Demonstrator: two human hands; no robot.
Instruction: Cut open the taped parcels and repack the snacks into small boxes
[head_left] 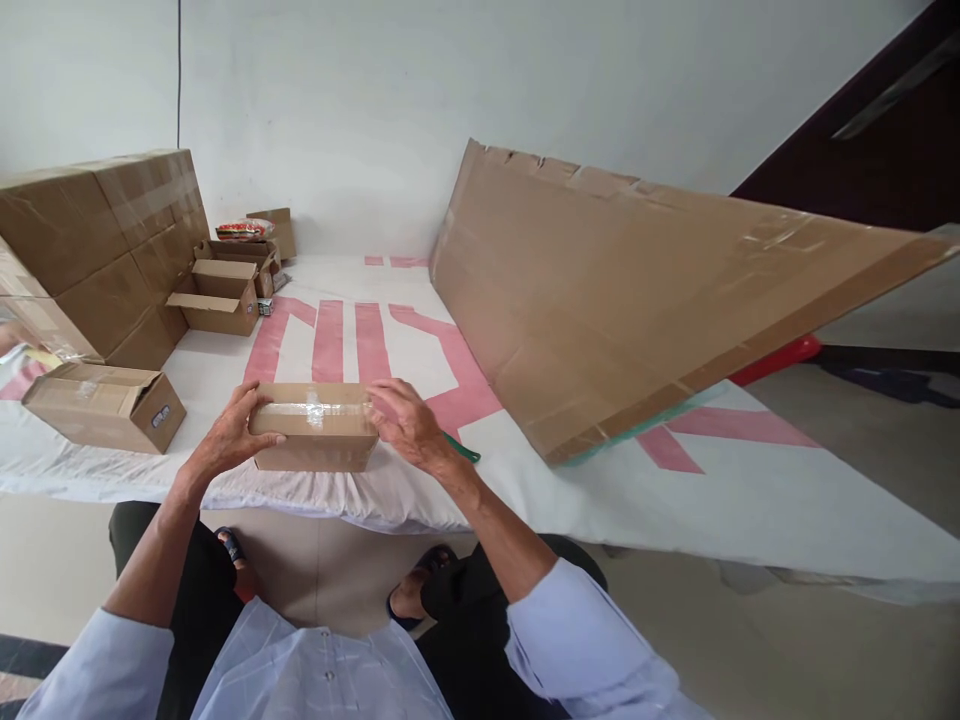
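Note:
A small cardboard box (315, 452), closed and taped across its top, rests on the cloth-covered table in front of me. My left hand (238, 432) grips its left end, with the thumb on the top edge. At the box's right end is my right hand (406, 422), its fingers bent over the top corner. Part of a green object (463, 448) shows beside my right wrist; the arm hides the rest. To the left lies another cardboard box (105, 405) with tape on top and a label on its end.
Stacked cartons (105, 240) stand at the left, beside open boxes (217, 295) and a red-and-white packet (245, 229). A large cardboard sheet (637, 290) leans at the right, with a red object (776, 360) behind it. Someone's hand (11, 335) shows at the far left edge.

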